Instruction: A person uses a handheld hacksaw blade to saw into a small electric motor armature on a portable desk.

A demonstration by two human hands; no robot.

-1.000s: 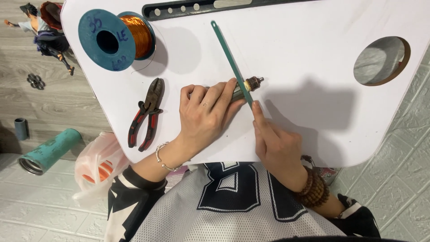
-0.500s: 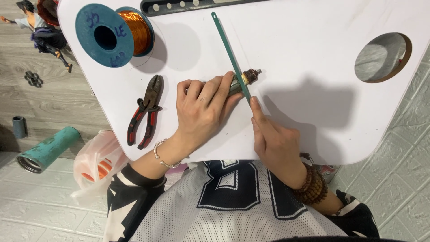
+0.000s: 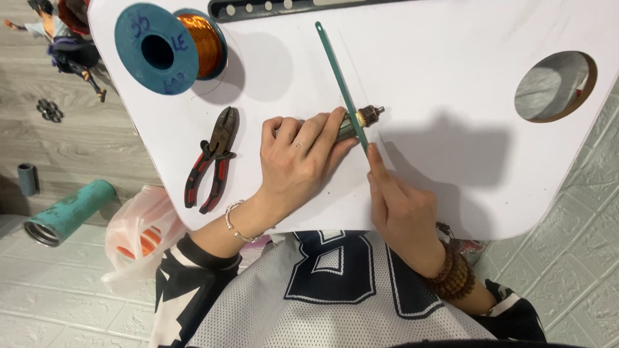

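The right hand [image 3: 403,209], at 5 o'clock of the table, pinches the near end of a long green strip [image 3: 338,80] between thumb and forefinger, the other fingers curled under. The strip runs away toward 11 o'clock, and its near part lies across the rotor [image 3: 361,121], probably to press into a slot there. The left hand [image 3: 300,158], at 7 o'clock of the rotor, lies over it with fingers pressed together and wrapped round the body, seemingly to keep it from rolling; only the coppery end and shaft tip show. The rotor rests mid-table, between both hands.

At 9 o'clock of the left hand lie pliers [image 3: 213,158] with red-and-black handles, closed, within easy reach. Farther, at 11 o'clock, a blue spool [image 3: 169,50] of copper wire lies on its side. The table [image 3: 451,84] is white, with 1 round hole [image 3: 554,87] at 2 o'clock. Beyond its left edge, on the floor, sit a plastic bag [image 3: 135,238] and a teal tube [image 3: 68,212].
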